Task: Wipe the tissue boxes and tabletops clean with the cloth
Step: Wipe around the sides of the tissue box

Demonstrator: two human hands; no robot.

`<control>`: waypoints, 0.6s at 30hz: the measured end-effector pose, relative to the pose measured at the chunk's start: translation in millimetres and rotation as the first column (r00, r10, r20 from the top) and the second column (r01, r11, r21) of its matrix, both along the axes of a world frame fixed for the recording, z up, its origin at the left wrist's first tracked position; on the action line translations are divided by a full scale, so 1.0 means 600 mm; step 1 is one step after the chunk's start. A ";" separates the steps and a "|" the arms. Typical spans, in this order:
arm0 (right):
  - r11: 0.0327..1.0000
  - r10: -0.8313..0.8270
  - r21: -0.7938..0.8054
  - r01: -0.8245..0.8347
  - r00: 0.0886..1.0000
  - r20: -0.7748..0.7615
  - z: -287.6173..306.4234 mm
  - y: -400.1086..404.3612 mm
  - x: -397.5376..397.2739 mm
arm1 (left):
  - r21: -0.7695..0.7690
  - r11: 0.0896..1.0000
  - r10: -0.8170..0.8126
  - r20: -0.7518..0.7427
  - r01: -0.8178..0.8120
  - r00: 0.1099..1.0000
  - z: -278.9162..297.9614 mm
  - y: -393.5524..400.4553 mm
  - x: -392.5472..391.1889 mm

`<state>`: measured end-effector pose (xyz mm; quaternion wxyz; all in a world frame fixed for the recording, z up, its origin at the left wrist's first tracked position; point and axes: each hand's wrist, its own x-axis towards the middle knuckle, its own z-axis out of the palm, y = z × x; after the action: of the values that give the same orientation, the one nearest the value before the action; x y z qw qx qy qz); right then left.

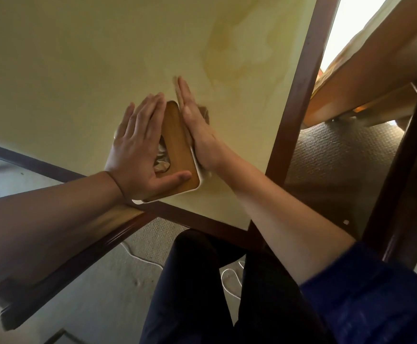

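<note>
Right grip point(197, 127): fingers straight, flat against the right long side of the tissue box point(177, 147), edge of palm down toward the surface point(78, 58); a bit of grey-brown stuff shows just behind the knuckles, prob. the cloth point(204, 112), but too blurred to say if it's held or pinned under the hand. Left grip point(138, 150): also open, fingers straight, lying over the box's left side and part of its wooden lid, thumb across the near end, not curled round it. Box sits between the 2 hands, near the surface's front corner, long axis running away from the person and tilted a little left; tissue shows in the lid slot. So the box lies directly left of the right hand, touching. Judgement: next wipe runs along that long side, left hand bracing vs. sliding. Stain marks farther back on the surface, not yet reached.
</note>
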<state>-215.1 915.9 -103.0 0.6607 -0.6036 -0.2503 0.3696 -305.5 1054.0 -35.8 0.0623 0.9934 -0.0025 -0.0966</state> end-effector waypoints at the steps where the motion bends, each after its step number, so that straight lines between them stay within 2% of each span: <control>1: 1.000 0.008 0.004 -0.008 1.000 0.005 0.001 -0.021 -0.021 | -0.005 1.000 0.001 0.001 -0.001 1.000 -0.001 0.001 -0.001; 5: 1.000 0.021 0.005 -0.021 0.997 -0.080 0.003 -0.106 -0.105 | -0.005 1.000 -0.001 0.008 0.001 1.000 -0.005 0.003 0.001; 9: 1.000 0.027 0.004 -0.027 0.987 -0.159 -0.001 -0.130 -0.143 | 0.004 1.000 -0.006 0.004 0.006 1.000 -0.004 0.004 0.000; 18: 0.999 0.026 -0.044 -0.026 0.999 0.018 -0.002 -0.010 -0.005 | 0.005 1.000 -0.008 0.000 0.008 1.000 -0.002 0.001 0.001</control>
<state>-218.3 910.1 -104.4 0.6401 -0.6179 -0.2562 0.3779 -304.7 1054.6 -36.9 0.0595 0.9935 -0.0064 -0.0968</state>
